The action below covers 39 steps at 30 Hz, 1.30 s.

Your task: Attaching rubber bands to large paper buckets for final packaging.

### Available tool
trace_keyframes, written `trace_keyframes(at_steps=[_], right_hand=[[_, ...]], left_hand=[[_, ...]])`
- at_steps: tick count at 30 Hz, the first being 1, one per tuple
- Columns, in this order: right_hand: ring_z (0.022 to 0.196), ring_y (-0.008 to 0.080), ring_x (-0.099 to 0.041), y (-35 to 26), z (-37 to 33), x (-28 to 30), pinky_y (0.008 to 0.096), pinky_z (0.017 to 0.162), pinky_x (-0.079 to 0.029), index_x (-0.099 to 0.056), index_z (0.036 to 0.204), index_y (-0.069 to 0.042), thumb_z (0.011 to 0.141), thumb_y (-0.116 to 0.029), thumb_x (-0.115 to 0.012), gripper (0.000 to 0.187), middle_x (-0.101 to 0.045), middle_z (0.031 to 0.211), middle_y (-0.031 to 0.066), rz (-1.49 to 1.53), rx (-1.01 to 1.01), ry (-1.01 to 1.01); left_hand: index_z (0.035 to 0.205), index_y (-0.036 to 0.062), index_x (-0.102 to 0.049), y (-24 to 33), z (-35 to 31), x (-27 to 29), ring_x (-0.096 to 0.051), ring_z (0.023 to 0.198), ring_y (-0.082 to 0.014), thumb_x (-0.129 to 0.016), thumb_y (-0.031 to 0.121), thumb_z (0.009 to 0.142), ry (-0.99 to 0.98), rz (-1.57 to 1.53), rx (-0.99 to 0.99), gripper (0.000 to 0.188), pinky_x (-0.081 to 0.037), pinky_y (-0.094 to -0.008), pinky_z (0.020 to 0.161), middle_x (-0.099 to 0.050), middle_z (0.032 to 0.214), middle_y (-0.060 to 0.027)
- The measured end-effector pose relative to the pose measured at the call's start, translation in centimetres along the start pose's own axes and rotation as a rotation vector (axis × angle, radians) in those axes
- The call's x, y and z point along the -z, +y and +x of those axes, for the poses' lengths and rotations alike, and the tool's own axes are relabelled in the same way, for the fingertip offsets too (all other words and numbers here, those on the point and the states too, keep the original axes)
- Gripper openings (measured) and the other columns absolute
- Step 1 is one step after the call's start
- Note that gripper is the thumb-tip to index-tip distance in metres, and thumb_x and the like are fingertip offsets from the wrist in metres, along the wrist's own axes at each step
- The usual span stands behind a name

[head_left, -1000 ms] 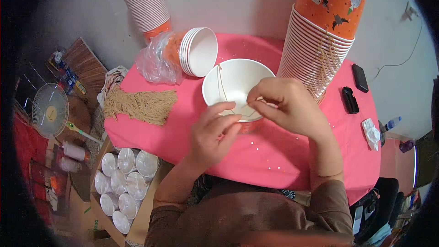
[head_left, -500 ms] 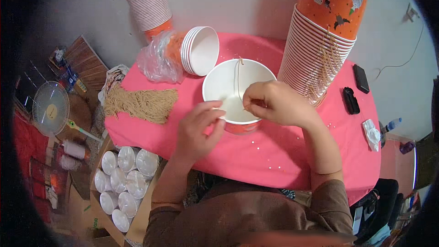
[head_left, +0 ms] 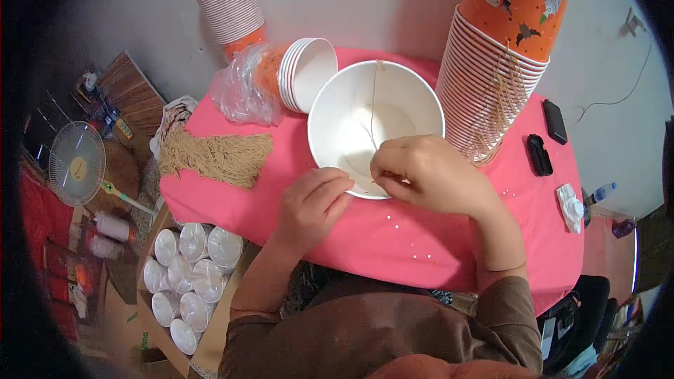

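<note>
A white paper bowl (head_left: 351, 119) sits tilted toward me on the pink table (head_left: 365, 231). A thin tan string (head_left: 373, 102) runs across its inside from the far rim. My right hand (head_left: 428, 172) pinches the string at the bowl's near rim. My left hand (head_left: 312, 203) is curled against the bowl's near left edge, steadying it.
A tall stack of orange-printed paper bowls (head_left: 498, 63) stands at the right, a lying stack of bowls in plastic (head_left: 295, 74) at the back left. A bundle of tan strings (head_left: 214, 154) lies left. Two black devices (head_left: 547, 133) lie right. A box of white cups (head_left: 186, 274) sits below left.
The bowl has been turned and tipped toward me. The string now runs straight down its middle. Both hands have shifted along the near rim.
</note>
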State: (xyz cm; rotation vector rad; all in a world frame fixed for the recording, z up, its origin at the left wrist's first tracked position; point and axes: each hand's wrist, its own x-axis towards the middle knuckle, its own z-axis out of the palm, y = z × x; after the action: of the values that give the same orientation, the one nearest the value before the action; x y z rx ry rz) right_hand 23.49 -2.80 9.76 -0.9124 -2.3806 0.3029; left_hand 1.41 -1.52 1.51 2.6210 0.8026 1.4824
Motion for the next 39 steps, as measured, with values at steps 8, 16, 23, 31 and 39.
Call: trace_keyframes(at_steps=[8, 16, 23, 31, 39], right_hand=[[0.07, 0.0347, -0.06, -0.6, -0.2, 0.1, 0.0446, 0.062, -0.047, -0.059, 0.079, -0.003, 0.075, -0.006, -0.065, 0.008, -0.058, 0.072, 0.0136, -0.073, 0.063, -0.011], [0.069, 0.0356, -0.06, -1.3, -0.1, -0.1, 0.0463, 0.062, -0.047, -0.056, 0.076, -0.002, 0.078, -0.009, -0.063, 0.01, -0.057, 0.071, 0.0143, -0.109, 0.081, -0.027], [0.067, 0.0363, -0.057, -1.2, 0.1, -0.8, 0.047, 0.06, -0.045, -0.052, 0.073, -0.002, 0.077, -0.009, -0.065, 0.016, -0.053, 0.068, 0.0142, -0.093, 0.095, 0.014], [0.067, 0.0357, -0.057, -1.0, 0.1, -1.0, 0.0468, 0.061, -0.045, -0.052, 0.072, -0.002, 0.077, -0.009, -0.066, 0.016, -0.053, 0.069, 0.0138, -0.103, 0.102, 0.0], [0.068, 0.0355, -0.058, -1.0, 0.0, -1.1, 0.0465, 0.061, -0.045, -0.053, 0.073, -0.002, 0.076, -0.009, -0.065, 0.014, -0.055, 0.069, 0.0137, -0.118, 0.093, -0.027]], left_hand=[[0.094, 0.0039, -0.068, 0.3, -0.4, 0.0, -0.063, 0.077, -0.0246, -0.073, 0.002, 0.07, 0.031, 0.153, -0.155, 0.025, -0.053, -0.0339, 0.066, -0.064, 0.1, -0.0079], [0.1, 0.0043, -0.068, -0.7, -1.5, -0.3, -0.061, 0.081, -0.0215, -0.068, 0.002, 0.073, 0.159, 0.231, -0.346, 0.028, -0.052, -0.0306, 0.065, -0.064, 0.106, -0.0074], [0.1, 0.005, -0.068, -0.6, -1.4, -0.2, -0.06, 0.085, -0.0211, -0.067, 0.005, 0.073, 0.153, 0.202, -0.346, 0.027, -0.052, -0.0303, 0.068, -0.063, 0.105, -0.0065], [0.1, 0.0056, -0.068, -0.5, -1.5, -0.2, -0.061, 0.084, -0.0207, -0.067, 0.007, 0.073, 0.127, 0.221, -0.329, 0.027, -0.052, -0.0306, 0.07, -0.063, 0.105, -0.0059], [0.101, 0.007, -0.068, -0.4, -1.3, -0.2, -0.061, 0.083, -0.0208, -0.068, 0.007, 0.072, 0.126, 0.219, -0.323, 0.029, -0.052, -0.0308, 0.067, -0.063, 0.105, -0.0057]])
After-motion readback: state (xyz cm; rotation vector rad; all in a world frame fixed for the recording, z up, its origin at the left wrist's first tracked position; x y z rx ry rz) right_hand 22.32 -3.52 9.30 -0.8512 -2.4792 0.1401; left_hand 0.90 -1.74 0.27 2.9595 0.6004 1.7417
